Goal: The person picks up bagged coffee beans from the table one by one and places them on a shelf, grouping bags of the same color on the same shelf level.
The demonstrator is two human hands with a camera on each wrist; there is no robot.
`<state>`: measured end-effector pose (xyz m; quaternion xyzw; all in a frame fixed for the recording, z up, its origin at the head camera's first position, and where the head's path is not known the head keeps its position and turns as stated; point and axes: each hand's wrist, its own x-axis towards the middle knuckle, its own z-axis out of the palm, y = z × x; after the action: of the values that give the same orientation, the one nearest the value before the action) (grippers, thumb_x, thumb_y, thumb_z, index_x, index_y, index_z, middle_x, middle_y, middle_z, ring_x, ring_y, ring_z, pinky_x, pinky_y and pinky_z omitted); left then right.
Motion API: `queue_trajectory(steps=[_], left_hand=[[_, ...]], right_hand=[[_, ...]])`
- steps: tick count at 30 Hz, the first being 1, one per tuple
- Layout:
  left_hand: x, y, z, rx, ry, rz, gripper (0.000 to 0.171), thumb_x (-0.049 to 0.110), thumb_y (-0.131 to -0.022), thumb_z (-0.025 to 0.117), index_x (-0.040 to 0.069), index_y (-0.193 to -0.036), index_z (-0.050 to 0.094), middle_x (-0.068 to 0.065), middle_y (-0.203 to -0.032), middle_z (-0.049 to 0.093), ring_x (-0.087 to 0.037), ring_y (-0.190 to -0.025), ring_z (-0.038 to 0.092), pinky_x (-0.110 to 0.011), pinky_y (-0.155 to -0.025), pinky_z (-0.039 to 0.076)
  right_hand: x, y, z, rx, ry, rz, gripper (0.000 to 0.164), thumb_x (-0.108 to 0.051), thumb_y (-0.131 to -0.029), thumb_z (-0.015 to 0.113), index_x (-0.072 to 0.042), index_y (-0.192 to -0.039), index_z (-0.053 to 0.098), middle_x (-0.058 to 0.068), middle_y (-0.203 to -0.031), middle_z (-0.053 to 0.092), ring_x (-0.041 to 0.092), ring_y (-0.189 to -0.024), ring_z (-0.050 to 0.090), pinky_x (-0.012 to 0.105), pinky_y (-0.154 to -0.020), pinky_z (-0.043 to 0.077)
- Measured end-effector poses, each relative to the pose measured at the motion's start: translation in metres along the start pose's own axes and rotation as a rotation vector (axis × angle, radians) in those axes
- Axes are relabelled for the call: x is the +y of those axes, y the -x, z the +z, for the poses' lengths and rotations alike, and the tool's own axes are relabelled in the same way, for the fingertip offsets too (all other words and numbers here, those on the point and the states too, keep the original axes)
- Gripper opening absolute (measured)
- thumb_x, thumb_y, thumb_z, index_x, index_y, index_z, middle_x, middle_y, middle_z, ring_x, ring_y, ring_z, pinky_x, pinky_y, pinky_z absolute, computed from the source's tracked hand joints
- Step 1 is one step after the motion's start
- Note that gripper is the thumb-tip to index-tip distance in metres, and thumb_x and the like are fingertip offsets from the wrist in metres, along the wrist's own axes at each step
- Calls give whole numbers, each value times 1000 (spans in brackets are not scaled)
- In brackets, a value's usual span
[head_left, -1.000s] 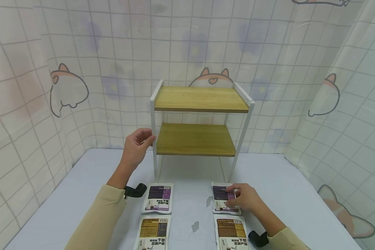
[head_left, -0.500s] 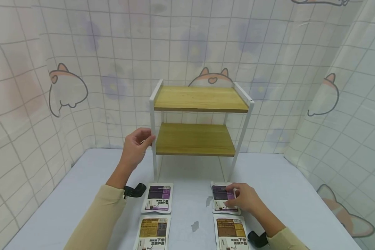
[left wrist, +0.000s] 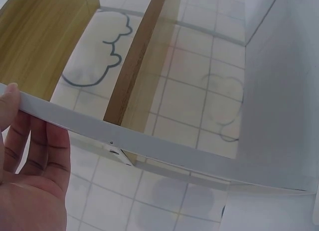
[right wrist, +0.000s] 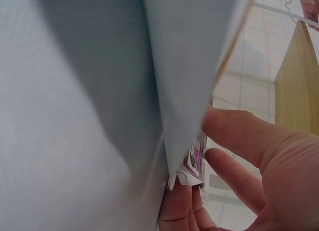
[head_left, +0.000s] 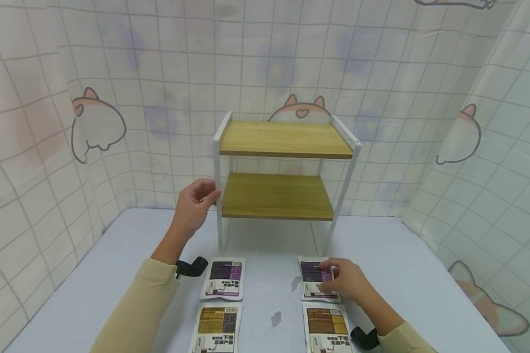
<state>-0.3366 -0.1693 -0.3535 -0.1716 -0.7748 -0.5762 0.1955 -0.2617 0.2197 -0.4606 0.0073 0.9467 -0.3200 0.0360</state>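
My left hand [head_left: 192,208] is at the left front post [head_left: 220,230] of a two-tier shelf rack with white frame and wooden boards [head_left: 287,139]. The left wrist view shows the thumb over the white post [left wrist: 169,154] and the fingers curled behind it. Low on the right, my right hand [head_left: 352,282] holds a flat purple-and-white printed pouch [head_left: 310,271], thumb and fingers at its right side. From the right wrist, the pouch's crinkled edge [right wrist: 192,166] shows between thumb and fingers. Part of its face is hidden by the hand.
Another purple pouch [head_left: 222,279] lies in front of the rack's left leg. Nearer me are two gold-and-white pouches, the left one [head_left: 218,326] and the right one [head_left: 328,326]. A gridded cloth [head_left: 176,98] hangs behind the white table [head_left: 380,245].
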Motion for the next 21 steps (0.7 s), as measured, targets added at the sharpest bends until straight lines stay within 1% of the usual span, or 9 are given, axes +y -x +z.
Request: queue_trajectory(steps=[3, 10, 21], left_hand=[[-1, 0, 0, -4, 2, 4, 26, 24, -101, 67, 7, -121, 67, -15, -114, 70, -19, -98, 65, -16, -84, 55], [1, -1, -1, -9, -6, -10, 26, 25, -101, 67, 8, -120, 67, -15, -114, 69, -25, -101, 65, -15, -85, 54], [3, 0, -2, -21, -25, -15, 26, 25, -101, 66, 7, -120, 67, -16, -113, 70, -24, -101, 65, -16, -84, 54]], right_hand=[[-1, 0, 0, 5, 2, -2, 53, -23, -70, 95, -18, -119, 75, 13, -111, 70, 25, -96, 62, 44, -77, 58], [-1, 1, 1, 9, -7, -12, 52, -22, -70, 95, -18, -118, 75, 11, -107, 70, 24, -93, 61, 41, -75, 57], [0, 2, 1, 4, -35, -3, 50, -21, -71, 95, -20, -117, 76, 12, -110, 70, 25, -96, 62, 41, -76, 57]])
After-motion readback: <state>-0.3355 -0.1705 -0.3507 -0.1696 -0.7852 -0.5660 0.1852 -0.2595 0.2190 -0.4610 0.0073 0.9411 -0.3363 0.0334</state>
